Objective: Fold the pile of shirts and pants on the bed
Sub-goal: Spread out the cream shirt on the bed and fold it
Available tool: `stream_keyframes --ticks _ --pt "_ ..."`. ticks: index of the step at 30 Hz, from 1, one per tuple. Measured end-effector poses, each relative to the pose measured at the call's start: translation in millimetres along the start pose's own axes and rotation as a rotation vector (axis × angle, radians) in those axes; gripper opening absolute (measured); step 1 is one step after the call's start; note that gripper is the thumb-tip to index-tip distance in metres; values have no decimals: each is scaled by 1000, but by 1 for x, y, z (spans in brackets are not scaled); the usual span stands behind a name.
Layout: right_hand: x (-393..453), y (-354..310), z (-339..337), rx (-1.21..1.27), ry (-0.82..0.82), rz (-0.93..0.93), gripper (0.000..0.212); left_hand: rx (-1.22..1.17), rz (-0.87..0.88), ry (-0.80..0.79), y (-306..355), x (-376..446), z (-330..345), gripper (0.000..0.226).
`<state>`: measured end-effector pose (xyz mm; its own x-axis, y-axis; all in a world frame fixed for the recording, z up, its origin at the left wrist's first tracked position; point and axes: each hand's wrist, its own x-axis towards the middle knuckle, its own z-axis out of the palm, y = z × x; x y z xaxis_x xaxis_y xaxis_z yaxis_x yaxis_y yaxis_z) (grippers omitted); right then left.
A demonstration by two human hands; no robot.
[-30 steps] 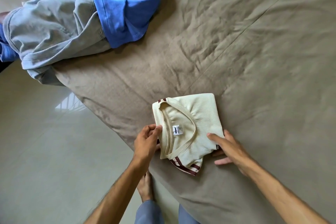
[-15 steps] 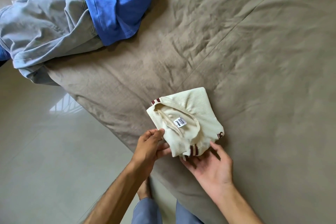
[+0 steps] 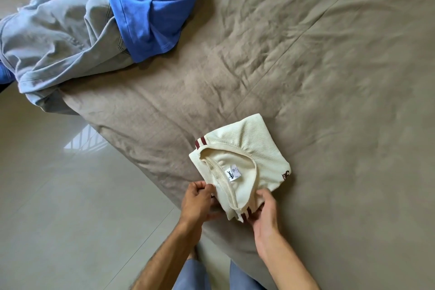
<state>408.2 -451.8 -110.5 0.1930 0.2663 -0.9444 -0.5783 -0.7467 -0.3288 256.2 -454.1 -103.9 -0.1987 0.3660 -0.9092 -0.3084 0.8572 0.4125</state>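
Low in the frame, just right of centre, a folded cream shirt (image 3: pixel 244 167) lies near the edge of the bed (image 3: pixel 329 77), collar opening up, a white neck label showing inside it and dark red stripes at its upper-left corner and lower edge. The left hand (image 3: pixel 196 202) is at the shirt's lower-left side, back of the hand toward the camera, fingers curled, with thumb and fingertips closed on the cloth edge there; how much fabric is pinched cannot be told. The right hand (image 3: pixel 264 214) comes in from the lower right, palm turned up and toward the shirt, its fingers tucked under the striped lower edge and its thumb lying over the top of the fold, so that corner is gripped between them and sits slightly raised off the sheet. In the upper left of the frame the unfolded clothes remain in a heap: pale grey-blue pants (image 3: pixel 61 40) spread over the bed's corner, hanging partly past the edge, and a bright blue shirt (image 3: pixel 150 4) crumpled on top of them to the right. The glossy tiled floor (image 3: pixel 70 195) fills the lower left.
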Motion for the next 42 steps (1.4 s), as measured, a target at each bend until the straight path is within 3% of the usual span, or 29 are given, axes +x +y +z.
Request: stream_keyframes --ticks 2,7,14,19,23,27,31,34,37,40,42 --pt "-4 -4 -1 2 -40 -10 18 11 7 5 -4 2 -1 19" --pt "-10 -7 -6 93 -166 123 48 -63 46 5 -2 2 -3 21" --pt "-11 -7 -14 225 -336 134 42 -16 142 -152 2 -2 5 26" --pt "-9 -5 -8 299 -381 178 48 -58 71 -210 -2 -5 8 40" --pt "-4 5 -4 -152 -229 133 47 -190 17 -234 -2 -3 6 50" --pt "-1 -18 -17 -612 -71 -11 34 224 240 -105 -8 1 14 66" --pt "22 -63 -49 -607 286 -416 33 160 269 -1 -7 6 25 36" --pt "44 -95 -53 -665 116 -515 28 3 197 -137 -5 11 22 31" --pt "54 -121 -34 -713 -126 -396 55 -79 89 -270 0 12 5 32" --pt "53 -122 -8 -674 -329 -218 53 11 33 -337 13 13 -20 35" --pt "51 -113 5 -668 -364 -136 60 156 54 -313 22 14 -33 39"
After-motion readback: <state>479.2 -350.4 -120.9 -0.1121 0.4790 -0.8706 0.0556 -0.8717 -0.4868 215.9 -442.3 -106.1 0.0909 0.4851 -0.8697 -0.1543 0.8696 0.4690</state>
